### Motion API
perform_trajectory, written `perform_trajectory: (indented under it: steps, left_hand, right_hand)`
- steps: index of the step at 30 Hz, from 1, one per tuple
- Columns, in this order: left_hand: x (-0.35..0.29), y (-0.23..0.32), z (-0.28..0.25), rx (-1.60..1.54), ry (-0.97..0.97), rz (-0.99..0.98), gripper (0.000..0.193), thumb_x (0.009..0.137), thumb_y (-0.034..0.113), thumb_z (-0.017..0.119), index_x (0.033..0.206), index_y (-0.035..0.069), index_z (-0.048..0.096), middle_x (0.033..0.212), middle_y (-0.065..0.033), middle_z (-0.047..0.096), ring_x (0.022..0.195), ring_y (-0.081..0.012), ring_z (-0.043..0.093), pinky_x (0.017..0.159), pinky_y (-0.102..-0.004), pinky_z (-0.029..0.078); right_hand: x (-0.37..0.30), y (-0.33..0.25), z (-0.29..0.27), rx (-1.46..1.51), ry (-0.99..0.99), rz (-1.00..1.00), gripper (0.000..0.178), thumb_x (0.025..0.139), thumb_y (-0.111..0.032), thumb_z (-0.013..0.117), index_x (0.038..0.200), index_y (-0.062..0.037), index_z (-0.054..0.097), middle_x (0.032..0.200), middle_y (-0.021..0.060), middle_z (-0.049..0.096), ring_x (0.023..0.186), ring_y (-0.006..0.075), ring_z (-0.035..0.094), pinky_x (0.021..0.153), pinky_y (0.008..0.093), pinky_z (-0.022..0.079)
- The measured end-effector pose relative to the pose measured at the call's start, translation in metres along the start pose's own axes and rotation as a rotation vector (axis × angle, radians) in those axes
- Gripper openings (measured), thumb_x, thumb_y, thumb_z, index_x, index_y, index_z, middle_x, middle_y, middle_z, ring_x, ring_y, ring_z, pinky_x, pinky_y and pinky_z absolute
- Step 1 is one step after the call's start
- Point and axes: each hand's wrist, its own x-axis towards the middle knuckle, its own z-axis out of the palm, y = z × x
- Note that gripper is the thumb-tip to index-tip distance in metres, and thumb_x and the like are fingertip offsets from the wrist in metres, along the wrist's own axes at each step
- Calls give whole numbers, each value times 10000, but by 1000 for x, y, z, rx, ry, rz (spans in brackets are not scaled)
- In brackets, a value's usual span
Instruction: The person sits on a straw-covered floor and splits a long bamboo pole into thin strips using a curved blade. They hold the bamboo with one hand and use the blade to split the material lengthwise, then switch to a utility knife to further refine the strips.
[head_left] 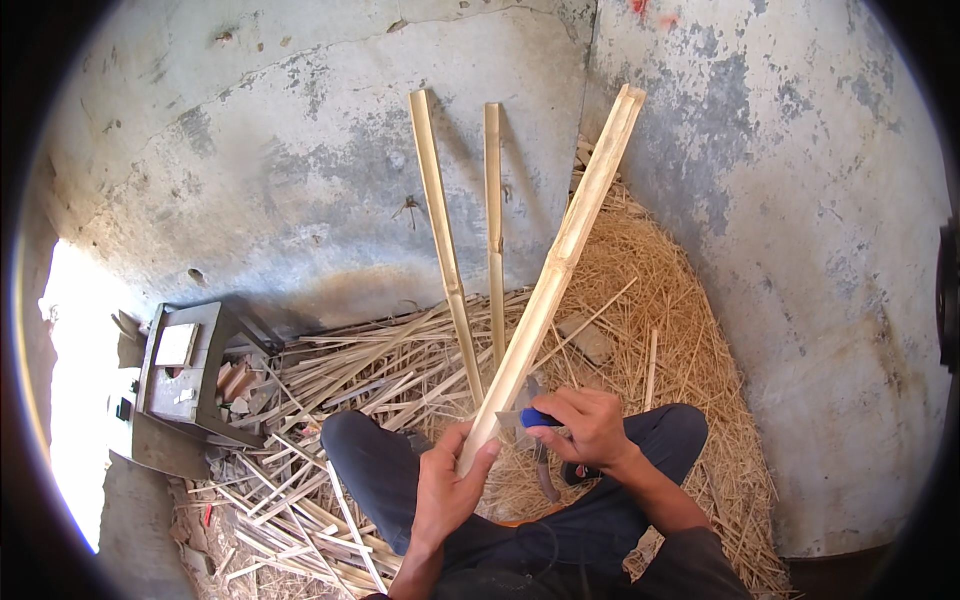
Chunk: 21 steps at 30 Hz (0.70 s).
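A long split bamboo strip [565, 255] slants up and away from my lap, its hollow side showing a node partway along. My left hand [450, 485] is closed round its near end, thumb along the edge. My right hand [588, 428] grips a knife [541, 417] by its blue handle. The short blade points left and meets the strip's right edge just above my left hand. Below the knife, between my legs, is another tool with a brownish handle [546, 478]; its upper part is partly hidden.
Two more split bamboo lengths [437, 185] [493, 190] lean against the wall ahead. Loose strips [300, 490] cover the floor at left, and shavings [640, 270] heap up at right. A wooden stool-like stand [212, 375] lies at the left, near a bright opening.
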Motion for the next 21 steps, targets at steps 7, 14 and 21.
perform_trajectory:
  steps: [7,14,21]
  left_hand:
    - [3,-8,-4,-123,-142,-91,259,1051,215,664,1194,0,664,738,24,598,706,-50,501,638,-250,433]
    - [3,1,0,109,-133,31,266,1075,220,600,1193,-15,646,734,-118,615,651,-165,546,641,-333,459]
    - [2,7,7,241,-99,38,289,1077,223,584,1248,-7,625,730,-210,630,622,-323,613,630,-416,478]
  right_hand:
    - [2,-8,-2,9,9,18,345,904,-410,777,993,-79,735,758,57,667,586,243,643,533,353,492]
    - [0,-9,-2,-1,18,11,287,891,-363,794,1033,-120,743,748,20,627,578,206,632,521,343,493]
    - [4,-11,-9,-47,14,23,335,877,-408,802,992,-97,757,700,36,633,541,213,629,488,347,477]
